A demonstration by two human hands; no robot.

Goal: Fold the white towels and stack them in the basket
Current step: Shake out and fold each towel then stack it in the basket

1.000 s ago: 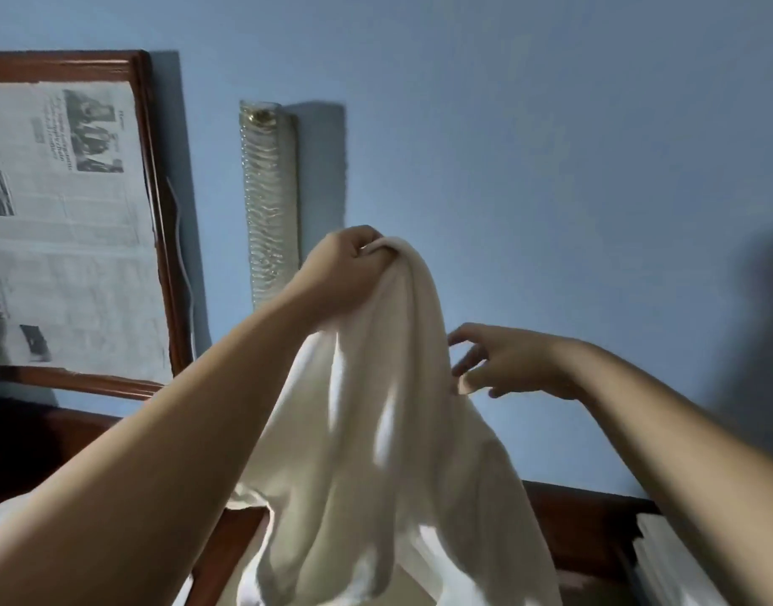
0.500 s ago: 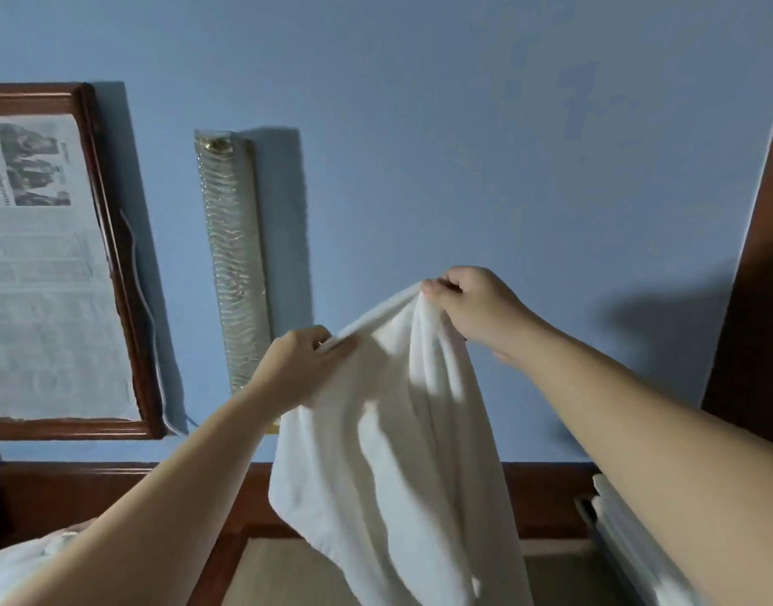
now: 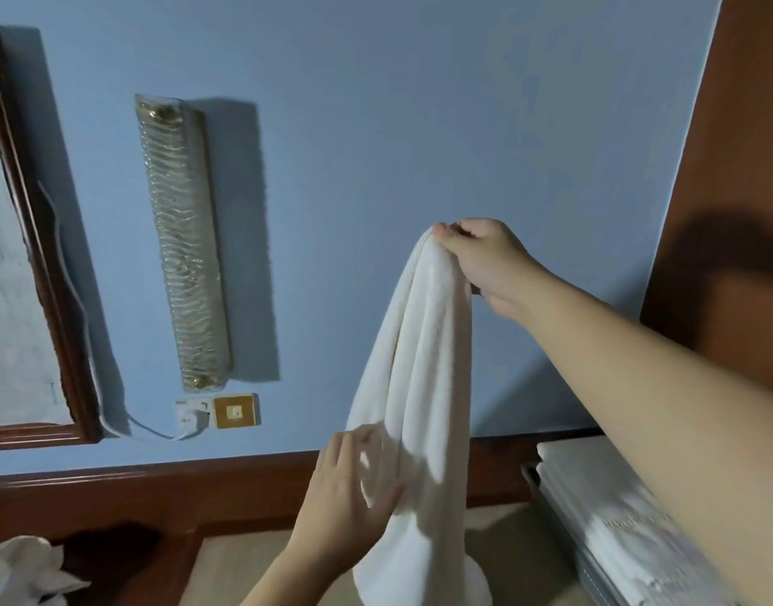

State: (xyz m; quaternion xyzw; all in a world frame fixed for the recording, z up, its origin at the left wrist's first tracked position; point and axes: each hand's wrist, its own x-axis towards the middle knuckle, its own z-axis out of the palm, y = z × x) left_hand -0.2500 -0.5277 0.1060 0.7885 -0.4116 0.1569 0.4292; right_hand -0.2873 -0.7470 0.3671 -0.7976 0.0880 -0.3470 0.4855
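A white towel (image 3: 419,387) hangs bunched and lengthwise in front of the blue wall. My right hand (image 3: 481,260) pinches its top end, held high. Lower down, my left hand (image 3: 354,487) holds the towel's left edge, with cloth lying over its blurred fingers. The towel's bottom end reaches the frame's lower edge. At the right, folded white towels (image 3: 603,509) lie stacked inside a grey basket (image 3: 546,500); my right forearm covers part of them. More crumpled white towels (image 3: 21,570) lie at the bottom left.
A wooden ledge (image 3: 157,487) runs along the wall base above a beige surface (image 3: 244,566). On the wall hang a long wall lamp (image 3: 183,247), a wooden frame (image 3: 48,277) and a socket with a white cable (image 3: 227,413). A brown wooden panel (image 3: 734,168) stands at the right.
My right hand took the towel's top and lifted it to the right. My left hand let go of the top and dropped down along the left edge. The view tilted down.
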